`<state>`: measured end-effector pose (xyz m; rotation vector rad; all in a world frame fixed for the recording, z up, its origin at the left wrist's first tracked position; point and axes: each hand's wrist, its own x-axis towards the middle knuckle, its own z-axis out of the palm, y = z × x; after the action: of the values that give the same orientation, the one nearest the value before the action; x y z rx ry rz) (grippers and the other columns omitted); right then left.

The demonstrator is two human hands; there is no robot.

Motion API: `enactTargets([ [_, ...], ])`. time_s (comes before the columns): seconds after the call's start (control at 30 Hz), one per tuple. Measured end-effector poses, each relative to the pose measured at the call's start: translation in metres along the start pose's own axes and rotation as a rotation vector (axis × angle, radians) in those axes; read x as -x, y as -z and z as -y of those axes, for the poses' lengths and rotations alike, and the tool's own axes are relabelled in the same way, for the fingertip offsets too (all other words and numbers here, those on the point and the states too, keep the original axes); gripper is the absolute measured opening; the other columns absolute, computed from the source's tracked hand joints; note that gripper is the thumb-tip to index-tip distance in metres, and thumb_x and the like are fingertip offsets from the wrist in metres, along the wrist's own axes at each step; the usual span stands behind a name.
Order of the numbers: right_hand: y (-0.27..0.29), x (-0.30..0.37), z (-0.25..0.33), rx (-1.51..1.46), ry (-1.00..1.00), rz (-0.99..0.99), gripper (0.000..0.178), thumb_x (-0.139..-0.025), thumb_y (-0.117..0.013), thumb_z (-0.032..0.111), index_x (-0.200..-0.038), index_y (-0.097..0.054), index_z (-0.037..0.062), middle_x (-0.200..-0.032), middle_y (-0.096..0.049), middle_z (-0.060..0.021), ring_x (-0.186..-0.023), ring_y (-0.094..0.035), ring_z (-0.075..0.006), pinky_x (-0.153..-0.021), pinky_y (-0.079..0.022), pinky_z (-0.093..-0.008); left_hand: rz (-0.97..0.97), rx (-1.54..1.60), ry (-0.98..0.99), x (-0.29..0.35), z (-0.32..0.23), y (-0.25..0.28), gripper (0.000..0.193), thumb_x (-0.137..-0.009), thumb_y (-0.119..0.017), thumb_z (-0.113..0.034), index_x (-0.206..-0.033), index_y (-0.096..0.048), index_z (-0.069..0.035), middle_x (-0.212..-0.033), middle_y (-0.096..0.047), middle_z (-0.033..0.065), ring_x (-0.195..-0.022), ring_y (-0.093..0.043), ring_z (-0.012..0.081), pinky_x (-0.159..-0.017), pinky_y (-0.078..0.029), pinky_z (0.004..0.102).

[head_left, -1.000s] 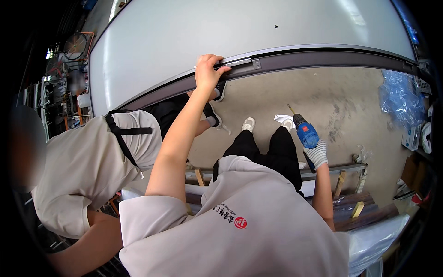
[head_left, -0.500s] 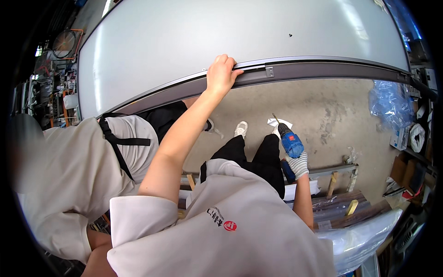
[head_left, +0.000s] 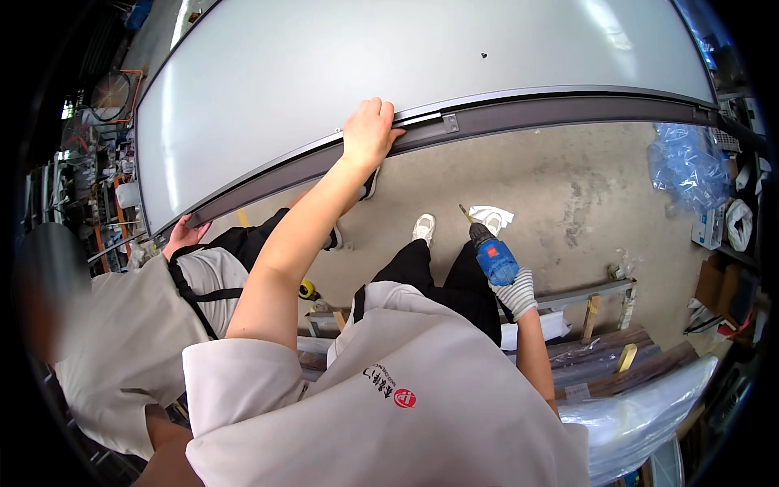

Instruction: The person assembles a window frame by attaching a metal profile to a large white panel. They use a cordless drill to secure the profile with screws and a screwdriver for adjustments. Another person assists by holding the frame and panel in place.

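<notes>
A large pale grey panel [head_left: 308, 73] with a dark metal frame [head_left: 519, 110] lies ahead of me. Bare, my left hand [head_left: 370, 134] is closed over the frame's near edge, fingers on top and thumb at the side. A small metal bracket [head_left: 450, 122] sits on the frame just right of it. In a striped glove, my right hand [head_left: 518, 295] grips a blue cordless drill [head_left: 495, 261] low by my right leg. Its long bit [head_left: 465, 213] points up and away, apart from the panel. The drill's handle is mostly hidden by the glove.
At my left a co-worker leans in, one hand [head_left: 186, 234] at the frame's near-left part. A yellow tape measure [head_left: 307, 290] is between us. Blue-tinted clear plastic [head_left: 690, 166] lies at far right; wrapped boards [head_left: 649, 422] are stacked at near right.
The panel, with my left hand on its frame, has shifted slightly left and away. My right hand has swung the drill a little left. The co-worker's hand has come into view at the frame.
</notes>
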<state>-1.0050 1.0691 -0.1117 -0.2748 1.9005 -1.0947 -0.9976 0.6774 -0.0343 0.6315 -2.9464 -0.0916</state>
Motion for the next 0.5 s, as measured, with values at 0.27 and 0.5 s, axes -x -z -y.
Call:
enactTargets([
  [0.27,-0.002,0.003,-0.015,-0.188,-0.089,-0.007,0.015,-0.069,-0.07,0.015,-0.076,-0.062,0.0044,-0.068,-0.062,-0.0027,-0.06,-0.058,-0.0127,-0.059,-0.049,-0.0284,-0.098,0.036,0.068,0.006,-0.007,-0.003,0.034,-0.061,-0.077,-0.018,-0.079,-0.052,-0.004,-0.08,-0.05,0.0086,-0.082,-0.053,0.027,-0.064,-0.046,0.0386],
  [0.5,-0.013,0.004,-0.015,0.112,-0.009,0.092,0.007,-0.076,-0.064,0.008,-0.083,-0.063,0.0049,-0.076,-0.064,-0.0029,-0.066,-0.061,-0.0129,-0.063,-0.051,-0.0282,-0.063,0.102,0.14,0.015,-0.003,0.004,0.042,-0.061,-0.079,-0.025,-0.089,-0.056,-0.004,-0.09,-0.054,0.0083,-0.091,-0.053,0.0254,-0.073,-0.048,0.0364],
])
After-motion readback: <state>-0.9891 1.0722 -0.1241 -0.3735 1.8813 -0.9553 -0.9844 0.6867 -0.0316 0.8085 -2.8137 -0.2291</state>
